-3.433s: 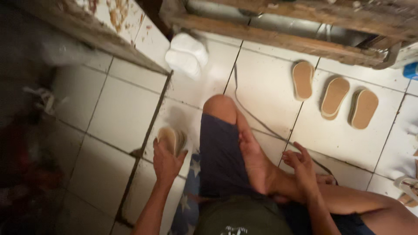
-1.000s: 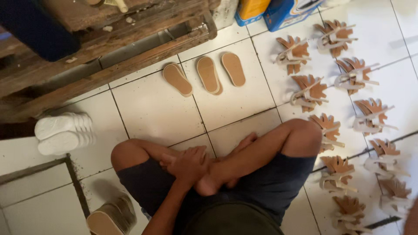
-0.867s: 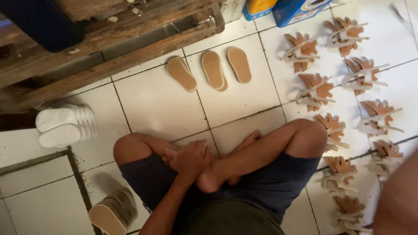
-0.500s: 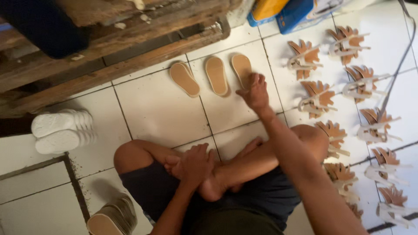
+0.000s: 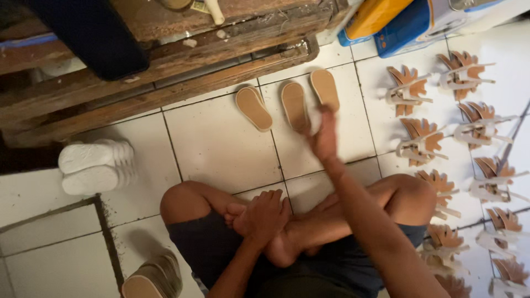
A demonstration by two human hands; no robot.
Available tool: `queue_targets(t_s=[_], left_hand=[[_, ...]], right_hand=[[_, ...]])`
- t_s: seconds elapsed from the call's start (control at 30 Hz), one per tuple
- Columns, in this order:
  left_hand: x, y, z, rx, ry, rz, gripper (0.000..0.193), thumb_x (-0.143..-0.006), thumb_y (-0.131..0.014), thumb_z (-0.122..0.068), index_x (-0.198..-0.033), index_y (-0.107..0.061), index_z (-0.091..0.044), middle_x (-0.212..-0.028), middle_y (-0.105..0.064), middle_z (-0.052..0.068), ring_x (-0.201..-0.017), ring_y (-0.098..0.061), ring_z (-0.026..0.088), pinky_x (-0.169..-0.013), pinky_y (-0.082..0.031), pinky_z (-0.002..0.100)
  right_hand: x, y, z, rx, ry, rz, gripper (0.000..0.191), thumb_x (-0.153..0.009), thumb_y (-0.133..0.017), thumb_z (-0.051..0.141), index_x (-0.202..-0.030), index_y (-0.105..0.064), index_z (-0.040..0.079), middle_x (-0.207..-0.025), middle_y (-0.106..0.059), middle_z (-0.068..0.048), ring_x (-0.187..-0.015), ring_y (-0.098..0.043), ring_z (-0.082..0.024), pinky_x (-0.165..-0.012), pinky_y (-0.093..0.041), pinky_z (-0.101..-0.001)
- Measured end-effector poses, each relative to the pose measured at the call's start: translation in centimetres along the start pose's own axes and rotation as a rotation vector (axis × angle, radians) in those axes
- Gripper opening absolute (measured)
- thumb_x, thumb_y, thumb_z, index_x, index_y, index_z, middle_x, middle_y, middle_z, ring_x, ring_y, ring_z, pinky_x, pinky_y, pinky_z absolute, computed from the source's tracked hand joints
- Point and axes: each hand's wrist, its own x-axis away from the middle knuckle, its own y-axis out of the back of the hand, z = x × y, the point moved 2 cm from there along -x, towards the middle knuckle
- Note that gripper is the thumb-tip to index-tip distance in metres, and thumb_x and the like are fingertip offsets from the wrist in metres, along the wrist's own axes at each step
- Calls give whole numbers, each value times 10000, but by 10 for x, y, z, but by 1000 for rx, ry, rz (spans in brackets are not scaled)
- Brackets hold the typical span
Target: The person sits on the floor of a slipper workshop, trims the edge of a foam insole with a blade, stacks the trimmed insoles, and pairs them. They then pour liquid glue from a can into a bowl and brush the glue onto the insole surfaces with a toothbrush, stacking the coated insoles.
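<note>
- Tan shoe insoles: three lie side by side on the white tiled floor, just in front of the wooden pallet; the left insole, the middle insole and the right insole each tilt a little.
- Right hand is stretched forward over the floor, at the near ends of the middle and right insoles; it is blurred, and a pale patch shows at its fingers, so I cannot tell whether they pinch something or rest loose.
- Left hand lies on the person's crossed bare feet, fingers curled together over the toes, holding nothing.
- Stack of tan insoles sits at the bottom edge of the floor, beside the left knee.
- Two white foam soles lie stacked near the floor's left side, by the pallet's lower beam.
- Brown leaf-shaped strap pieces with white bands lie in rows across the floor's right side.
- Blue and yellow containers stand at the far right corner.
</note>
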Motion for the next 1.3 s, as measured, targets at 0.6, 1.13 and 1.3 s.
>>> queue_targets(t_s=[0.6,1.13,1.3], left_hand=[[-1,-3,4,19,-25,46,255,-900,-641,-269,-987,-704,-38,-854,-703,121,-831,-650,315,-725,-512,492],[-2,-5,2,4,-30,49,276,-915,-618,-301,-981,-702,-47,-876,-704,117,-862,-660,318,-763,-522,482],[-3,-7,1,-18,-29,31,273,-912,-630,-304,-998,-707,-57,-894,-711,109,-860,-663,321,-739,-526,481]], right_hand=[[-8,-66,86,59,163,189,664,-755,-835,198,-1296,-512,-11,-1365,-480,-245,-1190,-511,-414,-967,-499,-459],[-54,14,-3,286,78,-90,562,-742,-896,228,-1139,-577,-13,-1104,-648,-209,-1121,-538,-465,-937,-425,-557],[-60,24,-37,129,-255,81,450,-825,-869,245,-1088,-600,-1,-1011,-691,-189,-919,-652,-384,-803,-530,-463]])
